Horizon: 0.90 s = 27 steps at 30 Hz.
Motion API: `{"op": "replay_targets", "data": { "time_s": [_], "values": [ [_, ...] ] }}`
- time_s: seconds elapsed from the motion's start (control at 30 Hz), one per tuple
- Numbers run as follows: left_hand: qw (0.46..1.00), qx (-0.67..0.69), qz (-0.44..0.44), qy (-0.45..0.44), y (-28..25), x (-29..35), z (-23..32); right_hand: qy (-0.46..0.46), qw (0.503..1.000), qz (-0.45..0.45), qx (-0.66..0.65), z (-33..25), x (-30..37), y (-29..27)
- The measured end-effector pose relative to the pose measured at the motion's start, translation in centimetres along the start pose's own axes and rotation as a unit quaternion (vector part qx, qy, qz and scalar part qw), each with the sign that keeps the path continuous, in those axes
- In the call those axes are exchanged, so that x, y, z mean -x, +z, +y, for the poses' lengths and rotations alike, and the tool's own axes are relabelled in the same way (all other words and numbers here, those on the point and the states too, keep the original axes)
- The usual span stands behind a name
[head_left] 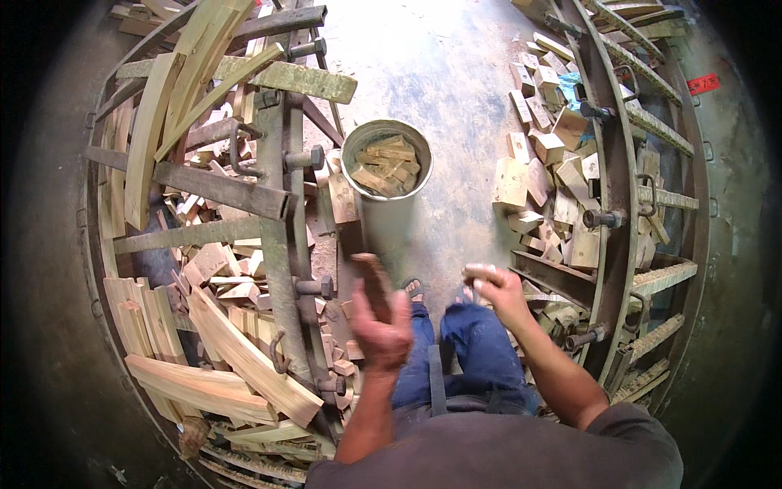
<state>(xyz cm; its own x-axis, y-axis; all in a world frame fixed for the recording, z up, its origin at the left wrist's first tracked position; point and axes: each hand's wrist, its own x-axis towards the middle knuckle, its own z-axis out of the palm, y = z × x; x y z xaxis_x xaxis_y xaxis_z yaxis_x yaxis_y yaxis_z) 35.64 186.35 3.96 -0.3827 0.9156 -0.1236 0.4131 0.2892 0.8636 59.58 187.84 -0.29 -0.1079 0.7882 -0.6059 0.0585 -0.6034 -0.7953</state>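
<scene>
Wood block (374,285) juts ahead from the left hand (383,336), clamped around it; firm thumb pressure helps; right hand (498,292), can't tell.

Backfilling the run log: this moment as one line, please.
left hand: holds brown wood block | right hand: partly curled, contents unclear | bucket: on floor, wood scraps inside

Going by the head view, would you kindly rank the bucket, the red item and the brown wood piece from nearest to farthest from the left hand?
From the left hand:
1. Brown wood piece: in that hand's grip.
2. Bucket: ahead of the hand, near the middle, with wood pieces inside.
3. Red item: far off, at the upper right.
</scene>
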Motion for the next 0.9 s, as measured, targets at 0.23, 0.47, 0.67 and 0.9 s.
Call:
{"op": "replay_targets", "data": {
  "time_s": [0.23,0.47,0.67,0.9],
  "values": [
    [0.965,0.038,0.234,-0.115,-7.4,-10.6,-1.1,-0.019,0.994,0.028,0.108,7.3,-19.5,0.6],
    [0.873,0.043,0.354,-0.332,-7.2,-14.0,-5.6,0.04,0.958,-0.016,0.285,6.2,-34.3,4.6],
    [0.925,-0.017,0.308,-0.221,-7.8,-13.1,-7.3,-0.014,0.89,-0.065,0.451,14.5,-47.4,7.2],
    [0.831,-0.535,0.048,-0.145,-11.0,-9.5,-7.8,0.082,0.826,-0.152,0.537,14.5,-55.6,11.2]
  ]
}}
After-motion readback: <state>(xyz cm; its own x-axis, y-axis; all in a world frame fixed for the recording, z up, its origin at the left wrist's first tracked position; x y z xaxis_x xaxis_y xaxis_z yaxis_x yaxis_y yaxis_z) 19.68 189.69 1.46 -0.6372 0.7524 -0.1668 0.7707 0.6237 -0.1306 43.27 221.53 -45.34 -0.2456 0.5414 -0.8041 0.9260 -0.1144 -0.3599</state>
